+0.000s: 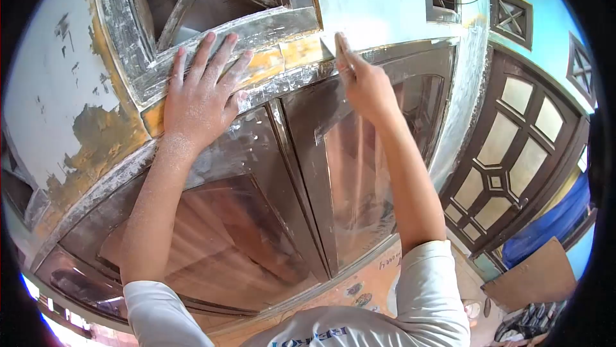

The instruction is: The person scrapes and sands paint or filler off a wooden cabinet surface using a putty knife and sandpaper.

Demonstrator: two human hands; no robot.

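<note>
My left hand [200, 100], dusted with white powder, lies with spread fingers on the worn wooden frame [269, 26] above the double door. Beside it runs a yellowish strip of bare wall [301, 53]. My right hand [371, 90] is closed, its index finger stretched upward along a thin scraper [330, 45]. The scraper's blade meets the wall at the right end of that strip, near the window frame's lower corner. My fingers hide most of its handle.
Below my hands stands a brown double door [301, 186] with glass panes. A second panelled door [507, 148] is at the right. A blue cloth [548, 218] and a brown board [532, 277] are at the lower right. Patchy putty [99, 132] marks the left wall.
</note>
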